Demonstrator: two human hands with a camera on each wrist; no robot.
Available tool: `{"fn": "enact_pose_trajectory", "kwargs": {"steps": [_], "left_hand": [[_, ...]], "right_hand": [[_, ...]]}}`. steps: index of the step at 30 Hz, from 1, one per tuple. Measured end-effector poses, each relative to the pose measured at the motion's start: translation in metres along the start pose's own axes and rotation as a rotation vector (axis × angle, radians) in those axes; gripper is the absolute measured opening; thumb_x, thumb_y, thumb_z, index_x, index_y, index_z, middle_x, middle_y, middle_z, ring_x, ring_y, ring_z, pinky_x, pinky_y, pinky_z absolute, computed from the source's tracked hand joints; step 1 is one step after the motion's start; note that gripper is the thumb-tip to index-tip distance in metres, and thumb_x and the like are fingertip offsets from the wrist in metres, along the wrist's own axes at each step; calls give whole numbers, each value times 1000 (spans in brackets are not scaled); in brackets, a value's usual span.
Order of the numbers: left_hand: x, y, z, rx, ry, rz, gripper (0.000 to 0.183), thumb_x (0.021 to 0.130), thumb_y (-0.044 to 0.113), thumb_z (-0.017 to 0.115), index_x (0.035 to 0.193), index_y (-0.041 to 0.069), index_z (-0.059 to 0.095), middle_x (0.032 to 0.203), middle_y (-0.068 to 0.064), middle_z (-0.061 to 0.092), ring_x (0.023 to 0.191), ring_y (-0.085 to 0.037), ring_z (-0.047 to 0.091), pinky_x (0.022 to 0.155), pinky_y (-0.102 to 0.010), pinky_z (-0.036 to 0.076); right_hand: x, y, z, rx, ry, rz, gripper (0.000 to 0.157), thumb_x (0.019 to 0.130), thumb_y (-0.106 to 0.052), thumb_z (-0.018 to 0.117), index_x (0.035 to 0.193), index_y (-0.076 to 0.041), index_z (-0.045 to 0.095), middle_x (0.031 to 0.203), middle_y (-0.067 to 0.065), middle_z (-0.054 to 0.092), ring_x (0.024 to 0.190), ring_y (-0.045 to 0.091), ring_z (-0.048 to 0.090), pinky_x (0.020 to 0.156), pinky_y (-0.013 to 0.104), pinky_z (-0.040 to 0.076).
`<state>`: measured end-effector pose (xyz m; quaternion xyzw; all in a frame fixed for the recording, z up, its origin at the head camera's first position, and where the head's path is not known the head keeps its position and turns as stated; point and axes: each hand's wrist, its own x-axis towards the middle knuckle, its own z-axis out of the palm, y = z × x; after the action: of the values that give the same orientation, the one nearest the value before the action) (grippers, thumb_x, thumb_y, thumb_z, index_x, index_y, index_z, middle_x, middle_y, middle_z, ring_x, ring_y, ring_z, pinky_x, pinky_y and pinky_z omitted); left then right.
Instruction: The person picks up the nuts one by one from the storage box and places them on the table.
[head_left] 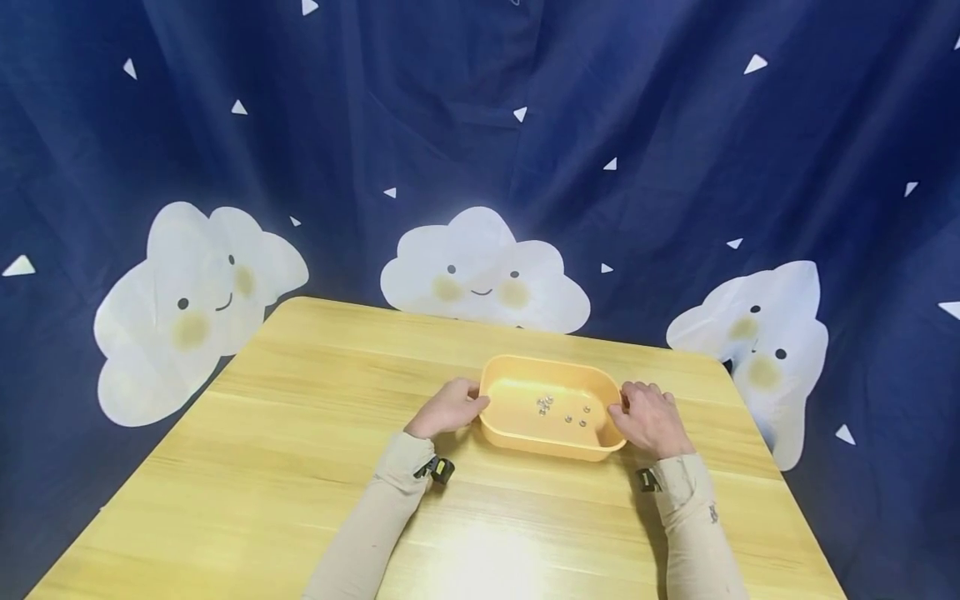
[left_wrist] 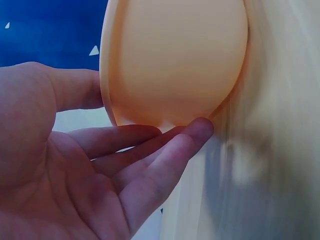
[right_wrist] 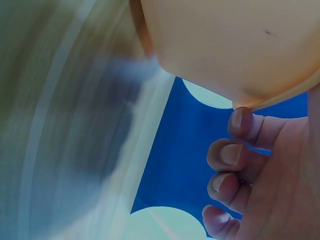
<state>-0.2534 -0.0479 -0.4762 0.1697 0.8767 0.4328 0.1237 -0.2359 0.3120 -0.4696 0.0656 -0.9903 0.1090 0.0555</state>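
Observation:
A shallow orange-yellow plastic tray with rounded corners is held at its two short ends. My left hand grips the left end. In the left wrist view its thumb lies at the rim, and the fingers reach along the outer wall. At the right end, my right hand pinches the rim, thumb over the edge. Its index fingertip touches the outside in the right wrist view, while the other fingers curl below. Several small shiny metal pieces lie scattered on the tray's floor.
The light wooden table spreads out under the tray and arms. Its far edge meets a dark blue curtain printed with white clouds and triangles. Dark wrist cameras sit on both cuffs. A bright glare falls on the near tabletop.

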Motion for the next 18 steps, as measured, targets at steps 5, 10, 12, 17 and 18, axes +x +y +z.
{"fn": "enact_pose_trajectory", "kwargs": {"steps": [5,10,12,17,18], "left_hand": [[0,1,3,-17,-13,5,35,105,25,53,126,2,69,127,-19,71,122,-36,66,109,-55,50],[-1,0,1,-4,-21,17,38,107,28,52,130,2,68,131,-18,70,128,-36,63,113,-56,47],[0,-1,0,3,-19,19,41,108,31,51,132,1,67,134,-19,69,131,-37,62,114,-55,46],[0,-6,-2,19,11,20,50,108,36,50,138,-2,61,140,-20,65,135,-37,59,117,-53,44],[0,-7,-2,22,21,23,51,108,36,50,138,-3,61,140,-20,65,135,-37,59,117,-53,44]], "right_hand": [[0,4,-1,-5,1,1,19,90,-27,56,77,-14,51,76,4,53,77,27,48,71,40,31],[0,6,0,0,9,-1,19,90,-27,56,77,-14,52,75,4,53,76,27,48,70,40,31],[-1,6,0,4,11,0,19,90,-27,56,77,-14,51,75,4,52,76,27,47,70,39,30],[-4,9,1,13,21,-4,18,90,-26,56,77,-14,51,75,4,51,75,27,46,70,38,30],[-5,10,1,12,21,-3,19,90,-26,56,77,-14,51,75,4,51,75,27,46,69,38,30]]}}
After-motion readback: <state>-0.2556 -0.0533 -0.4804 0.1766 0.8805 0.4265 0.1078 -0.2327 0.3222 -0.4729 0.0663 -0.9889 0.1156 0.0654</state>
